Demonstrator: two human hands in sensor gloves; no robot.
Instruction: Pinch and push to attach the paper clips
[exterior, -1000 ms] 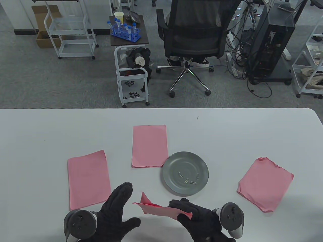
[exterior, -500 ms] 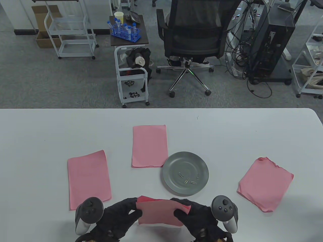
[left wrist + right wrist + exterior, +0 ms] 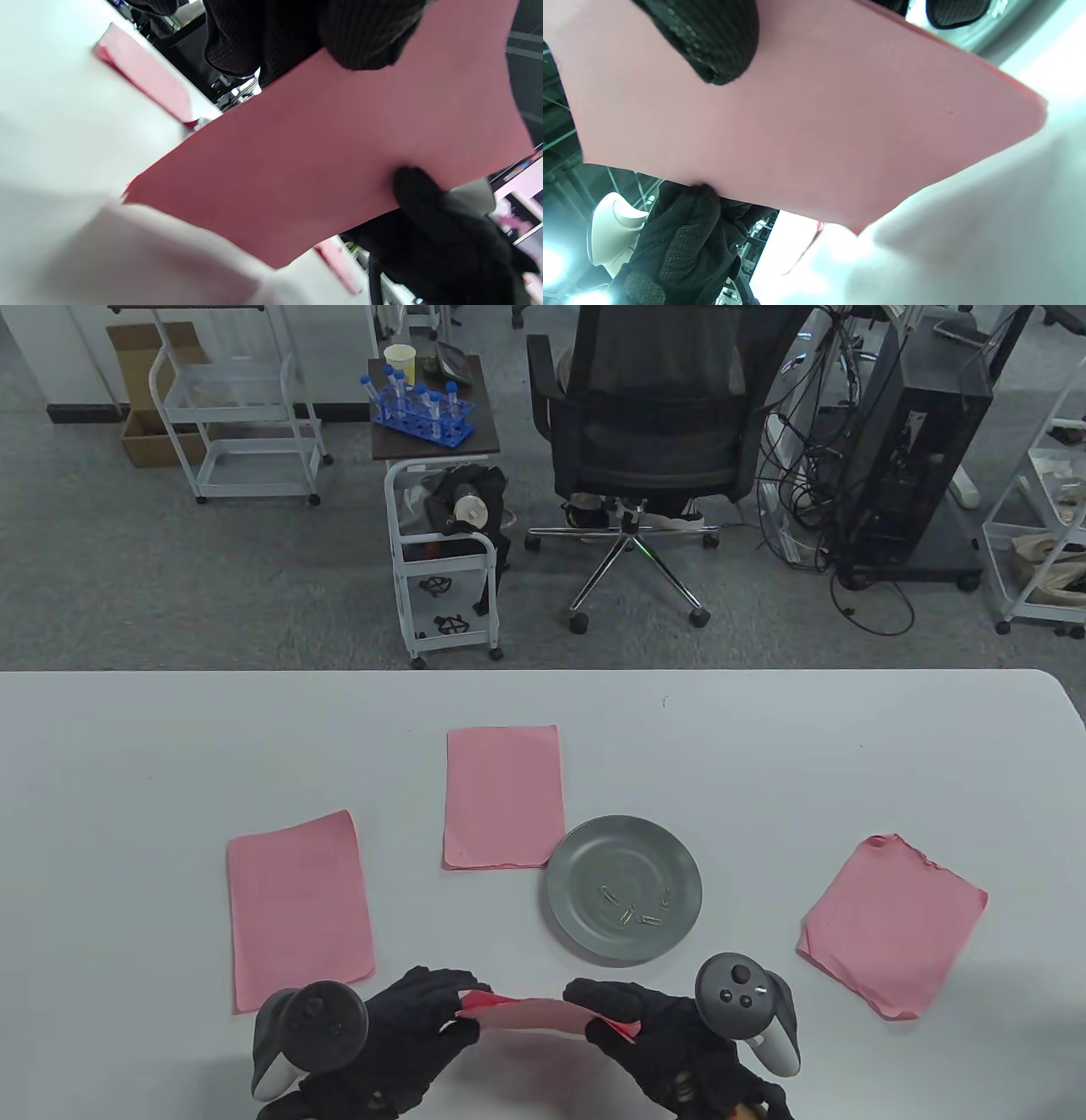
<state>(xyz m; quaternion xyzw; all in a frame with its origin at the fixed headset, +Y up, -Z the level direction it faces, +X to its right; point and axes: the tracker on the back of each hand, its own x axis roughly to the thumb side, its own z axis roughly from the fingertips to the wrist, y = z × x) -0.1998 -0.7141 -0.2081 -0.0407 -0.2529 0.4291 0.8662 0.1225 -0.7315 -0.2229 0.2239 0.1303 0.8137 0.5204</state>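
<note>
Both gloved hands hold one stack of pink paper (image 3: 530,1014) above the table's front edge, seen almost edge-on in the table view. My left hand (image 3: 450,1010) pinches its left end; my right hand (image 3: 602,1014) pinches its right end. The sheet fills the left wrist view (image 3: 314,152) and the right wrist view (image 3: 814,123), with a thumb on its underside in each. Several silver paper clips (image 3: 635,906) lie in the grey metal plate (image 3: 585,848), just beyond my right hand.
Three other pink paper stacks lie on the white table: one at the left (image 3: 297,908), one at the middle back (image 3: 502,796), one crumpled at the right (image 3: 891,923). Beyond the table's far edge are an office chair (image 3: 649,424) and carts.
My left hand came in and took the sheet's left end. Both hands then tipped the paper from facing the camera to nearly edge-on.
</note>
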